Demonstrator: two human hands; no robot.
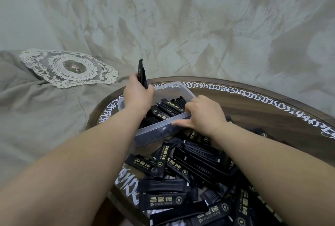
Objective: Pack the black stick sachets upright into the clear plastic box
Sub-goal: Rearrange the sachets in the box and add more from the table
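The clear plastic box (159, 127) stands on a round dark table (262, 109), partly filled with leaning black stick sachets (168, 108). My left hand (138, 95) hovers over the box's far left corner and grips a few black sachets (142, 73) that stick up past my fingers. My right hand (203, 115) holds the box at its near right rim, thumb along the outside wall and fingers curled inside against the packed sachets. A loose pile of black sachets (190, 180) lies on the table in front of the box, under my right forearm.
The table rim carries white lettering (253, 93). To the left is a grey cushioned seat (36, 117) with a lace doily (68, 68) on it. A pale textured wall (181, 17) rises behind the table.
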